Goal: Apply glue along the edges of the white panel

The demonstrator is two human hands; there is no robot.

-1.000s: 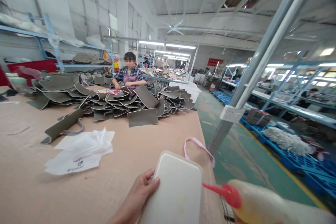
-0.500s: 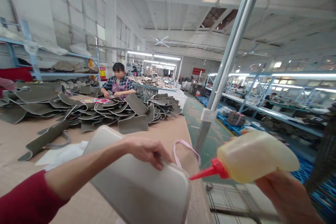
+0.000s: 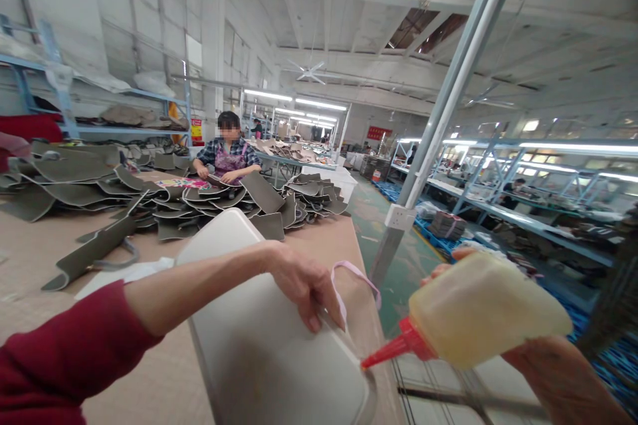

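Your right hand was wrapped around a squeeze bottle, soft translucent plastic full of pale yellow liquid, its red cone nozzle aimed left and down at the edge of the white panel. Your left hand was clamped over that panel's right edge, fingers curled down across it, red sleeve crossing in front. The panel was smooth, flat and round-cornered, tilted up off the tan worktable near the table's right edge, with a pink strap loop just beyond your fingers. Farther back lay heaps of curved olive-grey pieces where another person sat working. Right of the table a slanted steel post stood beside the green aisle floor.
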